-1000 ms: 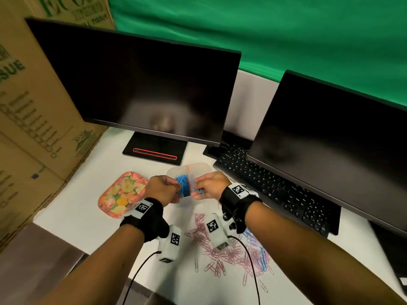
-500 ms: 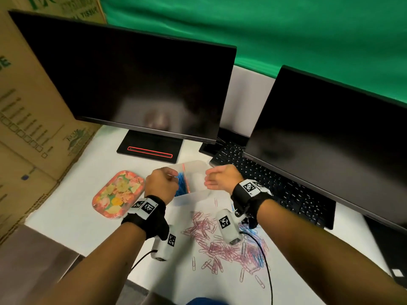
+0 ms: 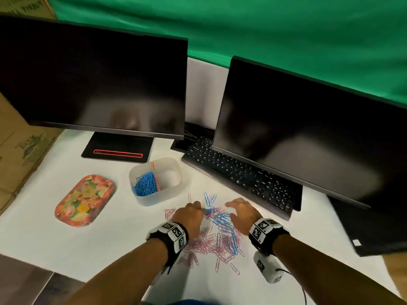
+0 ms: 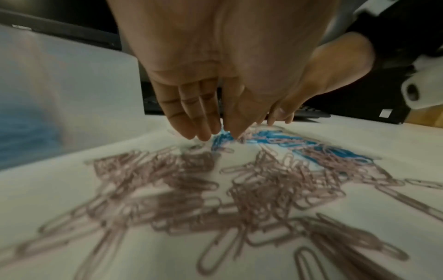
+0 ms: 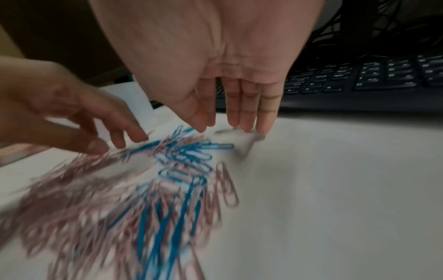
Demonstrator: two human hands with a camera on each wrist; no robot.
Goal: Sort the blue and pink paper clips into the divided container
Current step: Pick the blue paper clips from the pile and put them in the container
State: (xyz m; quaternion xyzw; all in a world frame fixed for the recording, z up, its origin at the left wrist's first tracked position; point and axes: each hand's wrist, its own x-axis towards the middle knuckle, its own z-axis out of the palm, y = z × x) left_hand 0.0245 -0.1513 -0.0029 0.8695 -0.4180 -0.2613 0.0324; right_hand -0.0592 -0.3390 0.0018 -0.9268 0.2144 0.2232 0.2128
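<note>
We have both hands over the mixed pile [image 3: 217, 236] to pick blues: left hand [image 3: 190, 217] fingers together, tips at a blue clip [image 4: 221, 139], grip unclear; right hand [image 3: 242, 214] loosely spread, empty. Container [image 3: 176, 172] sits just behind, blues in its left half.

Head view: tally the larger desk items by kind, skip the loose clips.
Dark computer monitors: 2
Black keyboard: 1
Translucent divided plastic container: 1
Floral-patterned rounded tray: 1
Hands: 2, left hand, right hand
Total: 7
</note>
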